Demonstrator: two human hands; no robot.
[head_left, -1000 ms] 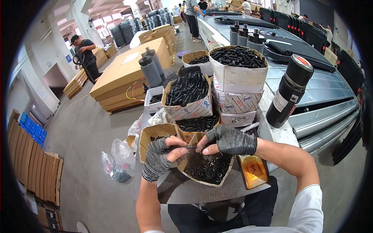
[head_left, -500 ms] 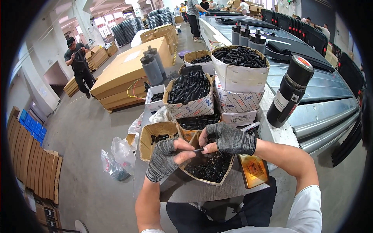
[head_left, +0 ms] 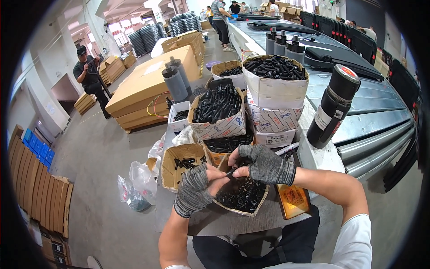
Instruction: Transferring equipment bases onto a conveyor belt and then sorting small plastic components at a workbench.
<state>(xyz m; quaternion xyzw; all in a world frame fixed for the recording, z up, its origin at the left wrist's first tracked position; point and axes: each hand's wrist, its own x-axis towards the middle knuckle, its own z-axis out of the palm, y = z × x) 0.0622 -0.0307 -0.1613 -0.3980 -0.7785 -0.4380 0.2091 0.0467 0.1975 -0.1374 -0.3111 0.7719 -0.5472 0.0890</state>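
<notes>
Both my hands wear grey knitted fingerless gloves and meet over an open carton (head_left: 251, 212) of small black rings (head_left: 242, 197). Between the fingertips is a short, thin black rod-like part (head_left: 230, 173), mostly covered by the fingers. My left hand (head_left: 196, 188) pinches its left end between thumb and fingers. At the other end, my right hand (head_left: 265, 164) grips it with thumb and bent forefinger. Left of the rings, a second carton (head_left: 167, 167) holds several black bolt-like pieces (head_left: 188, 163).
Cartons heaped with black parts (head_left: 217, 105) stand stacked behind my hands. At right are a marker (head_left: 286, 149), an amber flat container (head_left: 293, 201) and a black flask (head_left: 335, 107) beside a metal roller conveyor (head_left: 376, 141). A person (head_left: 89, 76) stands at far left.
My hands have drawn closer together, leaving less of the black part visible. My left hand has shifted slightly right and down. The person at far left has changed posture, holding a long dark object.
</notes>
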